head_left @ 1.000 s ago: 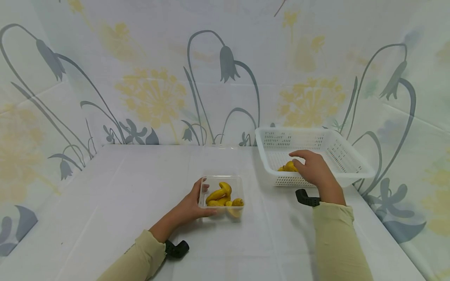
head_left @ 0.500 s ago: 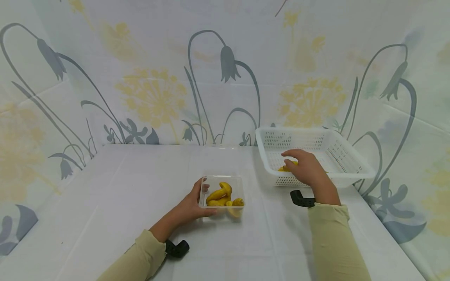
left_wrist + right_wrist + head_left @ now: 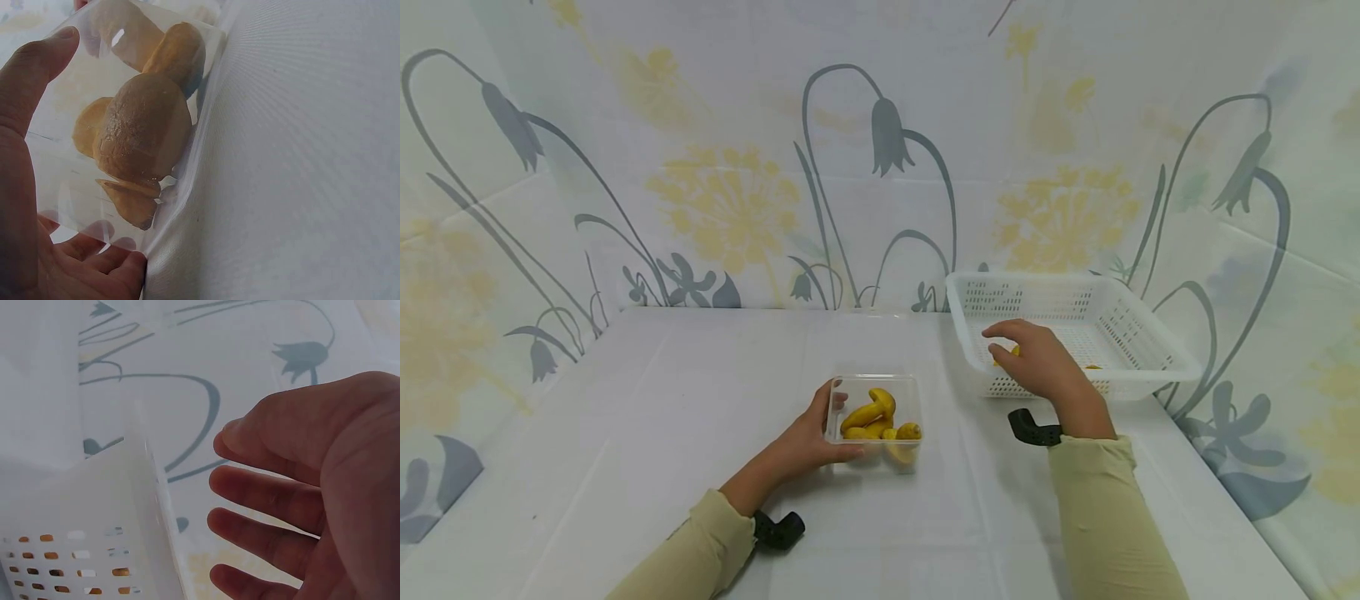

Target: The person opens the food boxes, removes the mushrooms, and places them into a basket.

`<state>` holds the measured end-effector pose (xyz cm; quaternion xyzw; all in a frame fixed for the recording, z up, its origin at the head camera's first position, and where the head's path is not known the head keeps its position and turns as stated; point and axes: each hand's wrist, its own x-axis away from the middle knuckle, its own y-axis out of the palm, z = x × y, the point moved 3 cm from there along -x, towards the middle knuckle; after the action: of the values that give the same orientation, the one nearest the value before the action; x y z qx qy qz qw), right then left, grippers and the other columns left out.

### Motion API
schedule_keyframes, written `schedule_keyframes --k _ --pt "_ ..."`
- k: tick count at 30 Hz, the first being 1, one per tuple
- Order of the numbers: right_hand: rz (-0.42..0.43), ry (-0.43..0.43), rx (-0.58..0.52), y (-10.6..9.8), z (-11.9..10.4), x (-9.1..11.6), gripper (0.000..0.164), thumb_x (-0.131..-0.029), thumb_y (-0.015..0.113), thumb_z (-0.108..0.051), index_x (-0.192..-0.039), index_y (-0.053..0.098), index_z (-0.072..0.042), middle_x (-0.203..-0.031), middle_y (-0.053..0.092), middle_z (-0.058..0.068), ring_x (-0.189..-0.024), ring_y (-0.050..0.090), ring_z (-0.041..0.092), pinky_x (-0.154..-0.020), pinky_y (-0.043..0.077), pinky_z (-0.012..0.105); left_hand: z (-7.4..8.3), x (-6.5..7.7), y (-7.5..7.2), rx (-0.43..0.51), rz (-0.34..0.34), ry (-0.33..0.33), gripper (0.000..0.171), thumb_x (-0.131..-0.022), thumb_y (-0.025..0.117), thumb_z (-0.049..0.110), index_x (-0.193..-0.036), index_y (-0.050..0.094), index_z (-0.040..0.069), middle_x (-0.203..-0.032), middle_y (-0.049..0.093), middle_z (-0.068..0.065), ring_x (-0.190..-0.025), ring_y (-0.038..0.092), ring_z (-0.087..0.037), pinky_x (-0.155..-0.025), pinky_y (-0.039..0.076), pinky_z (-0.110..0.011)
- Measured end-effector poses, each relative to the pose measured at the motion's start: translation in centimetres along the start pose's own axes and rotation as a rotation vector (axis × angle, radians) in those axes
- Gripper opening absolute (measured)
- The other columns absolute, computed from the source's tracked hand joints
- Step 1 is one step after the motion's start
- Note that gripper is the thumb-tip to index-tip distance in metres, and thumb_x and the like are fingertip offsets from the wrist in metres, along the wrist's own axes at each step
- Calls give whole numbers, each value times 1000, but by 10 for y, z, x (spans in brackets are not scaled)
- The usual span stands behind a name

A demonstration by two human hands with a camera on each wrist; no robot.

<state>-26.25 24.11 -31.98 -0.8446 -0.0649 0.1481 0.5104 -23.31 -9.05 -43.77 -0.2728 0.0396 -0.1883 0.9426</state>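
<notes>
My left hand (image 3: 808, 442) grips a clear plastic box (image 3: 874, 443) by its left side, thumb along the front wall. Several yellow mushrooms (image 3: 880, 404) lie inside it; in the left wrist view, one large brown-looking cap (image 3: 144, 125) presses near the clear wall. My right hand (image 3: 1041, 362) hovers over the near left rim of a white perforated basket (image 3: 1138, 329). Its fingers are apart and loosely bent, with nothing between them in the right wrist view. Bits of yellow mushroom (image 3: 1016, 351) show in the basket beside that hand, the others hidden behind the hand and front wall.
A white cloth covers the table (image 3: 647, 417). Behind it hangs a flower-patterned curtain (image 3: 730, 208), close to the basket's back rim. The basket stands at the table's right back, near the right edge. Black wrist mounts (image 3: 778, 532) stick out from both wrists.
My right hand has moved left over the basket, from its mushrooms toward the near left rim, still holding nothing. My left hand and the box have stayed in place.
</notes>
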Motion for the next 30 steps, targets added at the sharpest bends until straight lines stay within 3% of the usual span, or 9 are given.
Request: schedule_keyframes --k 12,30 --pt "-2 -95 29 7 -19 -1 32 -97 54 -17 -125 63 -6 -133 59 18 -125 52 40 -101 43 55 0 -1 0 1 -3 1 119 -70 82 52 -156 7 19 -155 34 -6 -143 34 -33 -114 29 -58" --pt "-93 -115 55 22 -45 -2 29 -96 58 -20 -122 66 -12 -129 63 8 -122 55 30 -103 45 50 0 -1 0 6 -5 2 119 -70 83 52 -156 7 19 -155 34 -7 -143 33 -34 -114 29 -58"
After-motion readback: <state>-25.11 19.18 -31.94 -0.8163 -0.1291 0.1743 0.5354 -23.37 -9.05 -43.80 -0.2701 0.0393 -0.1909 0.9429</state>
